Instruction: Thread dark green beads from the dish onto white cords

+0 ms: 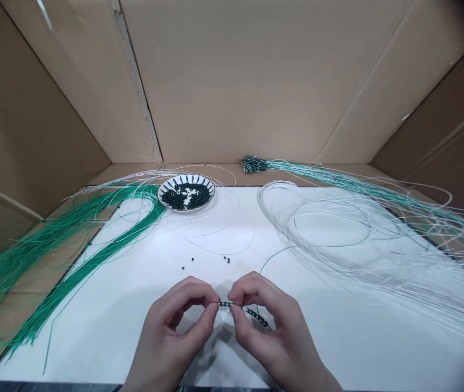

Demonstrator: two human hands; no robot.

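Observation:
Between my hands runs a short string of dark beads (225, 304) on a thin cord. My left hand (178, 321) pinches its left end between thumb and forefinger. With the same kind of pinch, my right hand (268, 321) grips the string a little to the right. More of the beaded string curves down behind the right fingers, partly hidden. A green strand (275, 255) rises from behind the right hand toward the white cords. Just beyond my fingertips, several loose black beads (228, 260) lie on the white board (105, 326).
A striped-rim plate (211, 201) of dark beads stands at the back. Bundled green cords (105, 256) spread over the left side. Loops of white cord (322, 256) cover the right, with a green-and-white beaded bundle (254, 164) behind. Cardboard walls (256, 81) enclose the board.

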